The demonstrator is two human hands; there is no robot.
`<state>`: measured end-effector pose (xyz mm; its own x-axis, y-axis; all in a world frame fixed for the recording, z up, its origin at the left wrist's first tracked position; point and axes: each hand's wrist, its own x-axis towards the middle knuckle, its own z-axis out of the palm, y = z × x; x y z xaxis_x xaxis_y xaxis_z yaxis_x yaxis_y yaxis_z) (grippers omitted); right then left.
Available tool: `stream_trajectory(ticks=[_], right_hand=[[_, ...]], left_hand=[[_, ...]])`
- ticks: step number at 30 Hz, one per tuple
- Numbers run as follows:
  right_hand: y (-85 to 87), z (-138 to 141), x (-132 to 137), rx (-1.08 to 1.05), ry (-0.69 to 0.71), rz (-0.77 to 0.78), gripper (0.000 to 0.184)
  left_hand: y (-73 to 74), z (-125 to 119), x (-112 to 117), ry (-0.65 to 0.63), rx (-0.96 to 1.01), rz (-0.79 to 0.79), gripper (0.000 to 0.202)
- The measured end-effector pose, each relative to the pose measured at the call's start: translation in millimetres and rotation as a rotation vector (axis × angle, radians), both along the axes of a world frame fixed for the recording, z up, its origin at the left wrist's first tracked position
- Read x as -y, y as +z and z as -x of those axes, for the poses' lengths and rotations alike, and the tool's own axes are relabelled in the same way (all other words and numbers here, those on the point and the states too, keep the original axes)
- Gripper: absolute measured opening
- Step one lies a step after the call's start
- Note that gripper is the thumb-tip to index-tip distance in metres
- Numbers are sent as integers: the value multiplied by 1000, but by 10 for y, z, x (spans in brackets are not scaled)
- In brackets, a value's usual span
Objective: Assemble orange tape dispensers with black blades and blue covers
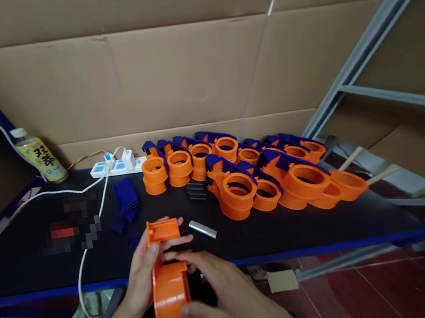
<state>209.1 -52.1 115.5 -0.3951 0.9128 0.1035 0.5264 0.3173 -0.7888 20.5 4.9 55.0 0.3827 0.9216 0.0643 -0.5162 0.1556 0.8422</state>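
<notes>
An orange plastic tape dispenser (172, 296) is held upright in front of the bench edge. My left hand (141, 279) grips its narrow middle from the left, thumb in front and fingers behind. My right hand (226, 292) closes on the round drum from the right, with the thumb on its lower rim and fingers near its top. Just beyond lies a small silver metal bar (202, 229). Further back is a short stack of dark grey strips (196, 191). Flat blue pieces (125, 195) lie in a pile on the left.
Several orange and blue tape dispensers (237, 187) stand in rows across the back and right of the black bench (309, 229). A white power strip (118, 167), a cable (101, 204) and a yellow-labelled bottle (40, 155) are at the left. Cardboard (182, 77) walls the back.
</notes>
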Motion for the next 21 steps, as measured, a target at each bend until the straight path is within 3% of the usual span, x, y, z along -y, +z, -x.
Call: stream_trajectory(ticks=[2, 5, 8, 11, 15, 21], right_hand=[[-43, -27, -147, 55, -87, -159, 31], [-170, -134, -323, 328, -303, -351, 28], [-299, -185, -415, 616, -376, -397, 28], [-345, -161, -460, 756, -382, -389, 28], [-302, -131, -533, 802, -386, -398, 22], [-307, -170, -587, 693, -396, -429, 16]], left_hand=[[53, 26, -31, 58, -32, 74, 48], [118, 52, -63, 121, -91, 101, 46], [149, 33, -75, 59, -157, 106, 48], [157, -2, -90, 9, -189, 109, 48], [148, -15, -113, -34, -224, 119, 47], [136, -3, -123, -47, -216, 116, 45]])
